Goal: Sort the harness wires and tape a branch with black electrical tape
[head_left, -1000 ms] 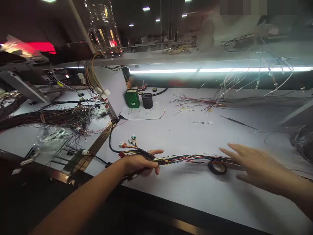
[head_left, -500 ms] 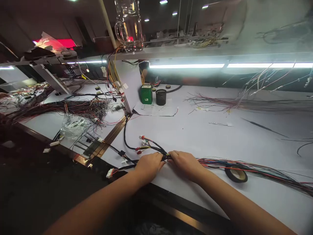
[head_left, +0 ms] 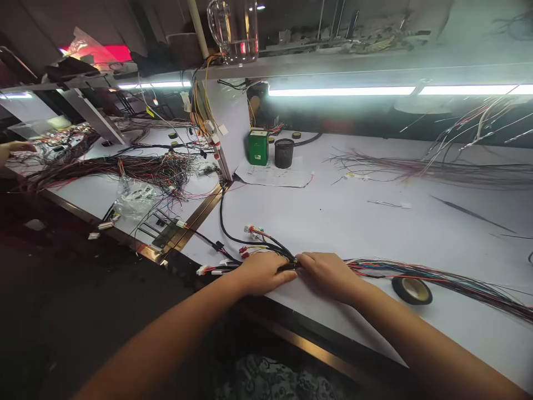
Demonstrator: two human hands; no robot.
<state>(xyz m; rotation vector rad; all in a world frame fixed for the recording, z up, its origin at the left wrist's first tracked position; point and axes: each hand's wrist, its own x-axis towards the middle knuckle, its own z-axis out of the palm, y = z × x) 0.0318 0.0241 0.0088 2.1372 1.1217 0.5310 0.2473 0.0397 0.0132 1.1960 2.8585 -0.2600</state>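
Near the front edge of the table, both my hands grip a wire harness close together. My left hand is closed around its dark wrapped part, thumb pointing right. Touching or nearly touching it, my right hand is closed over the bundle just to the right. Left of my hands, black-sleeved branches fan out to white connectors and small red connectors. Loose coloured wires run off to the right. A roll of black tape lies by these wires. My palms hide the gripped stretch.
Behind stand a green box and a black mesh cup on a paper sheet. Tweezers lie at right. A glass jug sits on the shelf. Wire heaps cover the left table, where another person's hand shows.
My left thumb now stretches right along the harness, and the left-end connectors have shifted. The camera view has moved slightly. Another person's hand has appeared at far left.
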